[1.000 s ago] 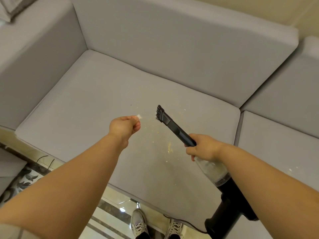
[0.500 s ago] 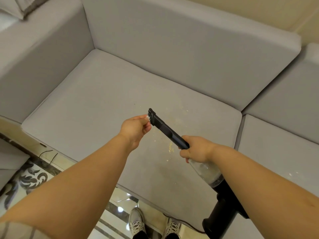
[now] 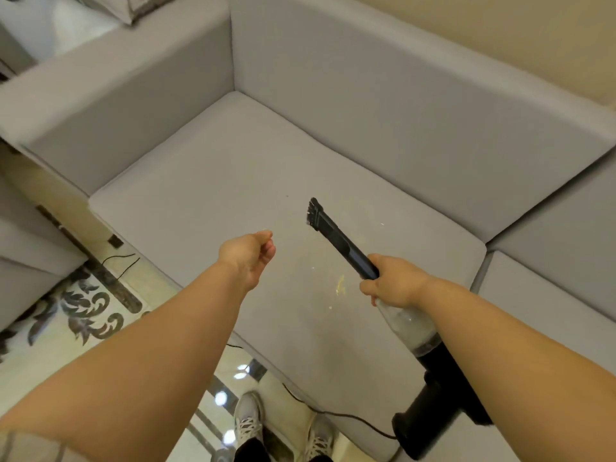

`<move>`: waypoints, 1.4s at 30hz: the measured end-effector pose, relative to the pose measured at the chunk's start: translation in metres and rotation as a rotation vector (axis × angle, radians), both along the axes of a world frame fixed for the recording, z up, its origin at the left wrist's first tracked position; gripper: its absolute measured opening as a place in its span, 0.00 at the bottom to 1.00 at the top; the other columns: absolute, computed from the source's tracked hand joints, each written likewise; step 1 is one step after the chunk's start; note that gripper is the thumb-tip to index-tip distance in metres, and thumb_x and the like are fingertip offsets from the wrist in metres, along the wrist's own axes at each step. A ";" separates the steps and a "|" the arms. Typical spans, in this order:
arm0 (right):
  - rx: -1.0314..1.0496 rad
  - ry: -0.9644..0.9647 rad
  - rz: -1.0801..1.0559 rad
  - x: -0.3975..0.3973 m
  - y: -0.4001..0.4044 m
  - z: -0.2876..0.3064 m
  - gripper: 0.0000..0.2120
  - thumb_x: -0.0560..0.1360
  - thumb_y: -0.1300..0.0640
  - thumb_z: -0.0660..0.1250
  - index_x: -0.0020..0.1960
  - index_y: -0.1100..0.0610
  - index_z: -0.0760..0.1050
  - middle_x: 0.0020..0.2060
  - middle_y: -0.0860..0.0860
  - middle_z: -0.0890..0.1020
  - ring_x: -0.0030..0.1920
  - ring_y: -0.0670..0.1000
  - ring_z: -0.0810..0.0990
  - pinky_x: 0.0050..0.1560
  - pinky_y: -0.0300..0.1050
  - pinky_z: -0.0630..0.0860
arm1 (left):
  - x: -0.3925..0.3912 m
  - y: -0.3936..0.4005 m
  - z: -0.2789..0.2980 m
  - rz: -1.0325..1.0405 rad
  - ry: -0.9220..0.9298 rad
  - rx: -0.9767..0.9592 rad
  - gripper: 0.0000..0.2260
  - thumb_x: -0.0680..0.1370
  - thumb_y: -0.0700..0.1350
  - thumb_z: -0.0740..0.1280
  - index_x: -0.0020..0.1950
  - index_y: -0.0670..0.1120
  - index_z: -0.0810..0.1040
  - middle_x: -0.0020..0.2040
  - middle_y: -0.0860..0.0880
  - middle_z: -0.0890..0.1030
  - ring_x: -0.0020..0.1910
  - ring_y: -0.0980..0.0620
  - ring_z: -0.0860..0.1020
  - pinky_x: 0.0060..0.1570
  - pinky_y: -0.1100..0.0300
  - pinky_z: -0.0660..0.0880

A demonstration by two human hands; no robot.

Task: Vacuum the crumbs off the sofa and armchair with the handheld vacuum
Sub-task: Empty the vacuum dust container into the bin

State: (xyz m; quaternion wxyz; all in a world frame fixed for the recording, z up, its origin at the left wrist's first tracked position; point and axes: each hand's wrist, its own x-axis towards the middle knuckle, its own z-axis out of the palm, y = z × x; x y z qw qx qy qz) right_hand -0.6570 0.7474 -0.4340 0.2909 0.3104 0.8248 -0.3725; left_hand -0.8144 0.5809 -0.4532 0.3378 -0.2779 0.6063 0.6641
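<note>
The handheld vacuum has a black crevice nozzle [image 3: 336, 240] with a brush tip, a clear dust cup [image 3: 410, 328] and a black body. My right hand [image 3: 396, 285] grips it where nozzle meets cup, and the brush tip hangs a little above the grey sofa seat cushion [image 3: 200, 201]. Yellowish crumbs [image 3: 340, 284] lie on the cushion just left of my right hand, with a few white specks nearby. My left hand [image 3: 248, 255] hovers over the seat left of the nozzle, fingers curled, with nothing visible in it.
The sofa's backrest [image 3: 400, 111] and left armrest [image 3: 116, 105] wall the seat. A second seat cushion [image 3: 550, 295] adjoins on the right. A black cord [image 3: 336, 415] trails over the front edge. My shoes [image 3: 248, 425] stand on the patterned floor [image 3: 83, 315]. More grey furniture [image 3: 23, 255] stands at left.
My left hand held a small white bit, brought it to the brush tip, then pulled back left without it. The view shifted, and the nozzle stayed raised over the seat.
</note>
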 end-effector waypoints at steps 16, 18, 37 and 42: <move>0.106 0.124 0.677 -0.169 -0.263 0.112 0.07 0.78 0.54 0.65 0.52 0.52 0.68 0.46 0.54 0.78 0.49 0.56 0.79 0.48 0.48 0.76 | -0.053 -0.317 0.115 0.433 0.165 0.036 0.04 0.78 0.35 0.66 0.49 0.35 0.78 0.36 0.47 0.76 0.32 0.56 0.74 0.35 0.68 0.78; 0.109 0.166 0.787 -0.198 -0.341 0.128 0.07 0.78 0.54 0.65 0.53 0.51 0.68 0.46 0.53 0.77 0.48 0.55 0.78 0.47 0.46 0.75 | -0.059 -0.397 0.130 0.531 0.208 0.045 0.03 0.78 0.34 0.65 0.46 0.36 0.78 0.37 0.46 0.76 0.33 0.56 0.73 0.29 0.69 0.76; 0.059 0.267 1.376 -0.366 -0.957 0.149 0.08 0.77 0.54 0.65 0.54 0.52 0.70 0.49 0.54 0.77 0.50 0.57 0.78 0.52 0.50 0.76 | -0.094 -0.975 0.151 1.132 0.200 -0.088 0.03 0.78 0.35 0.65 0.49 0.37 0.78 0.35 0.47 0.75 0.32 0.56 0.73 0.25 0.69 0.76; 0.031 0.225 1.456 -0.434 -1.085 0.127 0.11 0.78 0.53 0.65 0.59 0.54 0.72 0.50 0.55 0.78 0.51 0.56 0.79 0.57 0.52 0.78 | -0.139 -1.077 0.143 1.220 0.139 -0.156 0.03 0.77 0.35 0.67 0.44 0.38 0.78 0.34 0.46 0.76 0.31 0.54 0.74 0.38 0.64 0.75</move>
